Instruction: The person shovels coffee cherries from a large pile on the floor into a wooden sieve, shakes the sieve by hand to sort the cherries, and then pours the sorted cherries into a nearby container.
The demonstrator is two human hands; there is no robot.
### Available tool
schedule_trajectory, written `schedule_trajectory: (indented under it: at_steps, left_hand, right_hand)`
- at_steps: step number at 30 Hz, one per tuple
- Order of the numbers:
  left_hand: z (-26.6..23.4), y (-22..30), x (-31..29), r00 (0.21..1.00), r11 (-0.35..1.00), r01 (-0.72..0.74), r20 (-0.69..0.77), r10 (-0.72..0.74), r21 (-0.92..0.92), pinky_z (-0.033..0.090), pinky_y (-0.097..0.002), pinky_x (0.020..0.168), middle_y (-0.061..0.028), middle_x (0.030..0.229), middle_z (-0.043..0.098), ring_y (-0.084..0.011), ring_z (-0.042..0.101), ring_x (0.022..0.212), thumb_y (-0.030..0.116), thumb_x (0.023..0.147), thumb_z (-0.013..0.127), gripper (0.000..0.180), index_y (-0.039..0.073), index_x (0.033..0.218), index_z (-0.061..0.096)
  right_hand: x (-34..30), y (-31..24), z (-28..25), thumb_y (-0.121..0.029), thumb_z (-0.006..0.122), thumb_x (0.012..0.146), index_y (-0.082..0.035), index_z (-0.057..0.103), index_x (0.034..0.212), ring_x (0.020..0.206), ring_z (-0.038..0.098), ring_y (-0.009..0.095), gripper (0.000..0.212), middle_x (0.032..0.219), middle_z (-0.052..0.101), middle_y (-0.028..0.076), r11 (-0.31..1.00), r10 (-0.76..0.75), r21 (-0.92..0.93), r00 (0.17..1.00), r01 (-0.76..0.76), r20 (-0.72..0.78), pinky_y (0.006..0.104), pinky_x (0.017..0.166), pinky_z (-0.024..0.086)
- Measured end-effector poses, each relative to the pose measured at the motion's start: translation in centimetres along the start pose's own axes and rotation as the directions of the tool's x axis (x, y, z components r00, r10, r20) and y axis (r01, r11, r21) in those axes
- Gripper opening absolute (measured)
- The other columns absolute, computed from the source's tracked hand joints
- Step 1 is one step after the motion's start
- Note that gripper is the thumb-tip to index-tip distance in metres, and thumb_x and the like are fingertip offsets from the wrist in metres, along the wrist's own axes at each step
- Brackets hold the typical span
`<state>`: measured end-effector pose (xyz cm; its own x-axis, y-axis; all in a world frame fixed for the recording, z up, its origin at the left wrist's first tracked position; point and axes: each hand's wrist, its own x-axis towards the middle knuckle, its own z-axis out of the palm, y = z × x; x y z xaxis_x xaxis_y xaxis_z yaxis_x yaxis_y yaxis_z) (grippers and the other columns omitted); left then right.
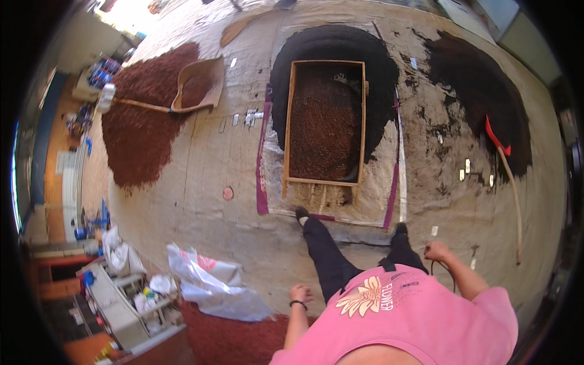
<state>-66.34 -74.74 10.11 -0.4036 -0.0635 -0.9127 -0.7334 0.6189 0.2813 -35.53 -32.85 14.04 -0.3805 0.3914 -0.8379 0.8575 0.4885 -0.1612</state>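
My left hand [301, 294], with a dark band on its wrist, hangs beside my left thigh above a white plastic sack [213, 286]. Its fingers are loosely apart and hold nothing. Out to the right, my right hand [436, 250] is closed, and a thin dark cord [454, 281] loops down from it. In front of my feet lies a wooden-framed sieve [364, 121] with brown crumbly material [322, 128] on its mesh. Black fine soil [380, 67] is heaped under and around the sieve.
A reddish-brown heap [140, 140] lies at left with a scoop basket [210, 91] on it. Dark soil [480, 79] spreads at right beside a red-bladed, long-handled tool [510, 164]. Purple-edged sheeting [263, 176] lies under the sieve. A cluttered bench [115, 304] stands near left.
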Motion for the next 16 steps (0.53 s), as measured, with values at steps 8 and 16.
schedule_trajectory:
  at_steps: [8,16]
  left_hand:
    - [-9.0,11.3,1.7,0.944,0.925,0.047,0.286,-0.164,0.376,0.04,-0.0237,0.039,-0.0073,0.066,0.056,-0.0126,0.051,0.049,0.013,0.068,0.059,0.017,-0.001,0.077,0.058]
    - [-12.1,18.1,2.9,0.914,0.5,-0.305,0.396,-0.084,0.811,0.043,-0.0279,0.044,-0.0099,0.069,0.06,-0.014,0.055,0.053,0.022,0.067,0.061,0.027,0.002,0.085,0.061]
  right_hand:
    - [-1.1,-13.2,3.4,-0.003,0.064,0.06,0.003,0.062,0.079,0.059,0.057,0.014,0.019,0.072,0.062,0.01,0.753,0.132,0.584,0.94,-0.302,0.315,0.0258,0.054,0.047]
    - [-2.6,-22.0,9.9,-0.002,0.064,0.059,0.002,0.06,0.086,0.06,0.057,0.015,0.028,0.071,0.061,0.01,0.401,0.179,0.851,0.94,-0.339,0.29,0.0244,0.056,0.046]
